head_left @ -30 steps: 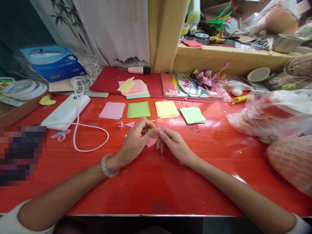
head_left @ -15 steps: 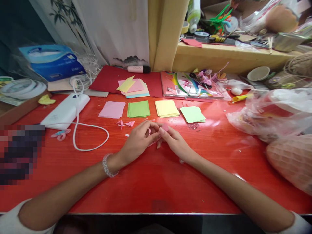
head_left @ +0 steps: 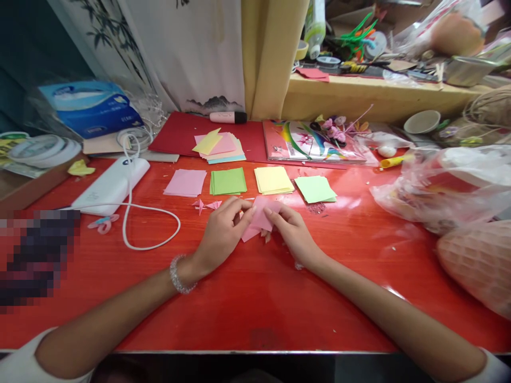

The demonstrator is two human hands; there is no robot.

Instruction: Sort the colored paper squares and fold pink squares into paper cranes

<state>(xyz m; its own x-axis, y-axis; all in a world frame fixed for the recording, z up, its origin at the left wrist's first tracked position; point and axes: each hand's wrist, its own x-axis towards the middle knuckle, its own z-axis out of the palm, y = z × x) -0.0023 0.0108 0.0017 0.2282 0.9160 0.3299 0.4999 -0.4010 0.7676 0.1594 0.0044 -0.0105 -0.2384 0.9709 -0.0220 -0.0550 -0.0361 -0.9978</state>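
Observation:
A piece of pink paper (head_left: 261, 213) is held up over the red table between my two hands. My left hand (head_left: 225, 226) pinches its left side, and my right hand (head_left: 293, 229) grips the right side with thumb and fingers. Small folded pink pieces (head_left: 206, 206) lie just beyond my left hand. Behind my hands, in a row, are a pink stack (head_left: 186, 182), a green stack (head_left: 228, 181), a yellow stack (head_left: 273, 180) and a light green stack (head_left: 315, 189) of square paper.
On the left lie a white power bank (head_left: 112, 186) with a looped cable and a blue tissue pack (head_left: 91, 109). Plastic bags (head_left: 435, 186) crowd the right side. A booklet (head_left: 311, 141) and mixed paper sheets (head_left: 225, 146) lie at the back.
The pink paper now shows as a larger, more opened sheet between my fingers. My hands have moved slightly apart. The view has shifted a little.

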